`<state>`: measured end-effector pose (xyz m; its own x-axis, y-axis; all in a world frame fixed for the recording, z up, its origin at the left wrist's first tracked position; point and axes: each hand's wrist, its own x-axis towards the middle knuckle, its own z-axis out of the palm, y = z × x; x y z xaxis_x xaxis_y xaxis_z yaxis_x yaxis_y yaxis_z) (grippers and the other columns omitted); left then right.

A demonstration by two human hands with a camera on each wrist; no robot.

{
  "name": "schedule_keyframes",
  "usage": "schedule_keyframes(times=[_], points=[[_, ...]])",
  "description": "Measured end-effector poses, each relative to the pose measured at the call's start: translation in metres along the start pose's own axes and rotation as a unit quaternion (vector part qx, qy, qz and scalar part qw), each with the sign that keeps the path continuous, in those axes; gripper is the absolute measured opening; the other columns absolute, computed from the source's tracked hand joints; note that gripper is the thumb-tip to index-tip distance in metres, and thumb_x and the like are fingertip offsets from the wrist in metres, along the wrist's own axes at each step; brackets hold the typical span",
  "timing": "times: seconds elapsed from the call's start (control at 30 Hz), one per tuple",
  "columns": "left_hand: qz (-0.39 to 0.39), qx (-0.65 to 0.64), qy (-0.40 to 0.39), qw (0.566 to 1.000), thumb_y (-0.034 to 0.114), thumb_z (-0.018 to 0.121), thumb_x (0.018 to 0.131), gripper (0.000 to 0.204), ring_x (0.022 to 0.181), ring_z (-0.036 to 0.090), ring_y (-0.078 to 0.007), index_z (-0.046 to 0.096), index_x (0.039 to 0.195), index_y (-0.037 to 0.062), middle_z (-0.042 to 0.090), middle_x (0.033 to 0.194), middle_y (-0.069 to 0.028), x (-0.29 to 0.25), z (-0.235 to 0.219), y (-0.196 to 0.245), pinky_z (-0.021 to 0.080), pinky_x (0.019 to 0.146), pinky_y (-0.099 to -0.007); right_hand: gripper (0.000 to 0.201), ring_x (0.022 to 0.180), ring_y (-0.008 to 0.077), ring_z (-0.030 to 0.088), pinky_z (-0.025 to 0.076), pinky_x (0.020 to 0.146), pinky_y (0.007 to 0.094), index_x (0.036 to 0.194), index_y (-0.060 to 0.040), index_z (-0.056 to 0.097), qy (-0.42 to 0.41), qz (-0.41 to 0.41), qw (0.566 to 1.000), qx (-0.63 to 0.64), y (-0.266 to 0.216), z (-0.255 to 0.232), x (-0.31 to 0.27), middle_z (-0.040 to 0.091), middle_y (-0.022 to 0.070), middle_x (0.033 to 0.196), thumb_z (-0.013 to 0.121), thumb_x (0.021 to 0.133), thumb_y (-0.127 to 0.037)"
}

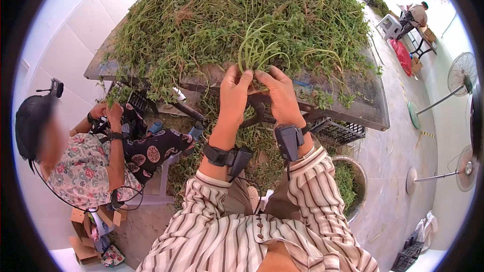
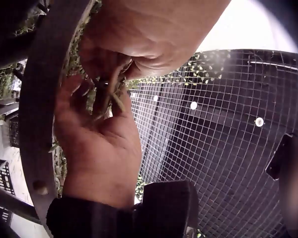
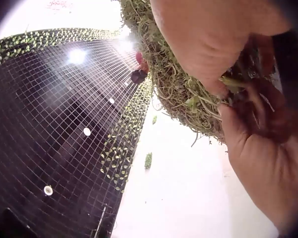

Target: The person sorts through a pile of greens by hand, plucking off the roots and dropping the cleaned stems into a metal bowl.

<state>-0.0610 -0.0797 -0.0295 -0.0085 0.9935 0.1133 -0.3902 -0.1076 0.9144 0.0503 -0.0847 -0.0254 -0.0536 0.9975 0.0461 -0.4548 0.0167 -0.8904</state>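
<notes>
In the head view, a small bunch of pale green stems (image 1: pixel 256 50) stands up between the two hands at the table's front edge. The left hand (image 1: pixel 235 92) pinches its lower end between thumb and fingers. Close beside it, the right hand (image 1: pixel 280 95) pinches the same bunch, the two thumbs nearly meeting. A large heap of leafy green plants (image 1: pixel 242 5) lies just beyond on the table (image 1: pixel 359 108). In the right wrist view, stem ends (image 3: pixel 233 82) show between the fingers; palms hide the rest.
At the left a seated person (image 1: pixel 96 156) handles greens. Black crates (image 1: pixel 337 131) stand under the table, and a round tub (image 1: pixel 359 184) of greens is at the right of the legs. Standing fans (image 1: pixel 461 73), a stool (image 1: pixel 389 26) and a red bag (image 1: pixel 401 56) are further right.
</notes>
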Motion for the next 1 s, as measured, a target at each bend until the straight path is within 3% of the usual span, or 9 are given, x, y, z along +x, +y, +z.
schedule_keyframes(times=[0.07, 0.2, 0.5, 0.57, 0.8, 0.87, 0.9, 0.97, 1.0], points=[[-0.003, 0.0, -0.002, 1.0, 0.013, 0.049, 0.09, 0.022, 0.078, 0.054, -0.009, 0.05, 0.109, 0.0026, 0.056, 0.096, -0.0037, -0.003, 0.003, 0.002, 0.047, 0.067, -0.024, 0.014, 0.071, 0.0029, 0.049, 0.04, 0.059, 0.0214, 0.093, -0.0045, 0.059, 0.031, 0.028, 0.997, -0.069, -0.007, 0.002, -0.002, 0.057, -0.0031, 0.082, 0.057, 0.084, -0.014], [0.015, 0.034, -0.008, 0.999, 0.015, 0.047, 0.091, 0.025, 0.083, 0.057, -0.0129, 0.046, 0.112, 0.0023, 0.054, 0.102, -0.0074, 0.001, -0.005, -0.013, 0.051, 0.067, -0.0265, 0.013, 0.068, 0.0011, 0.047, 0.039, 0.055, 0.0206, 0.093, -0.0045, 0.059, 0.027, 0.048, 0.998, -0.032, -0.006, 0.003, -0.002, 0.057, -0.0038, 0.082, 0.056, 0.084, -0.013], [-0.063, 0.048, -0.039, 0.996, 0.019, 0.046, 0.091, 0.027, 0.082, 0.06, -0.016, 0.043, 0.112, 0.0035, 0.054, 0.098, -0.0063, -0.012, -0.002, 0.0, 0.053, 0.059, -0.027, 0.014, 0.068, 0.0078, 0.048, 0.041, 0.056, 0.0263, 0.087, 0.0025, 0.059, 0.024, -0.019, 0.994, -0.101, 0.004, -0.003, 0.003, 0.058, 0.0014, 0.078, 0.054, 0.083, -0.009], [-0.057, 0.058, -0.033, 0.996, 0.018, 0.046, 0.091, 0.025, 0.079, 0.06, -0.0154, 0.043, 0.111, 0.0036, 0.054, 0.096, -0.0059, -0.012, -0.002, -0.001, 0.051, 0.055, -0.0259, 0.015, 0.066, 0.0099, 0.049, 0.041, 0.058, 0.0287, 0.086, 0.005, 0.059, 0.044, -0.062, 0.959, -0.273, -0.001, -0.005, 0.001, 0.058, 0.0054, 0.073, 0.053, 0.082, -0.009], [-0.024, 0.093, -0.032, 0.995, 0.011, 0.043, 0.09, 0.017, 0.057, 0.053, -0.0118, 0.043, 0.104, 0.0017, 0.054, 0.087, -0.0083, -0.01, -0.002, -0.007, 0.04, 0.044, -0.0243, 0.017, 0.06, 0.012, 0.048, 0.041, 0.058, 0.0289, 0.089, 0.005, 0.06, 0.065, -0.105, 0.944, -0.306, -0.009, -0.005, 0.0, 0.057, 0.0094, 0.07, 0.053, 0.081, -0.009], [-0.037, 0.076, -0.018, 0.996, 0.01, 0.042, 0.089, 0.016, 0.054, 0.05, -0.0111, 0.042, 0.103, 0.0016, 0.054, 0.086, -0.0091, -0.011, -0.006, -0.009, 0.039, 0.044, -0.0242, 0.016, 0.058, 0.0136, 0.046, 0.041, 0.056, 0.0303, 0.087, 0.0049, 0.059, 0.134, -0.252, 0.855, -0.434, -0.005, -0.012, 0.007, 0.054, 0.0082, 0.066, 0.054, 0.081, -0.009], [-0.05, 0.061, -0.005, 0.997, 0.008, 0.042, 0.089, 0.015, 0.051, 0.046, -0.0103, 0.042, 0.102, 0.0015, 0.055, 0.084, -0.0098, -0.013, -0.008, -0.009, 0.037, 0.043, -0.0241, 0.016, 0.058, 0.0136, 0.046, 0.041, 0.056, 0.0303, 0.087, 0.0049, 0.059, 0.134, -0.251, 0.855, -0.434, -0.007, -0.02, 0.012, 0.054, 0.0082, 0.066, 0.054, 0.081, -0.009], [-0.06, 0.059, -0.004, 0.996, 0.008, 0.041, 0.089, 0.014, 0.05, 0.044, -0.0098, 0.042, 0.102, 0.0019, 0.055, 0.084, -0.0098, -0.016, -0.011, -0.008, 0.036, 0.043, -0.0238, 0.014, 0.054, 0.0128, 0.042, 0.038, 0.052, 0.0296, 0.085, 0.0049, 0.059, 0.139, -0.145, 0.927, -0.316, -0.017, -0.035, 0.02, 0.048, 0.0045, 0.062, 0.052, 0.083, -0.007], [-0.068, 0.057, -0.003, 0.996, 0.007, 0.04, 0.089, 0.014, 0.05, 0.043, -0.0092, 0.042, 0.102, 0.0022, 0.056, 0.084, -0.0098, -0.017, -0.011, -0.007, 0.034, 0.042, -0.0236, 0.014, 0.054, 0.0128, 0.042, 0.038, 0.052, 0.0296, 0.085, 0.0049, 0.059, 0.138, -0.145, 0.928, -0.315, -0.017, -0.038, 0.019, 0.048, 0.0045, 0.062, 0.052, 0.083, -0.007]])
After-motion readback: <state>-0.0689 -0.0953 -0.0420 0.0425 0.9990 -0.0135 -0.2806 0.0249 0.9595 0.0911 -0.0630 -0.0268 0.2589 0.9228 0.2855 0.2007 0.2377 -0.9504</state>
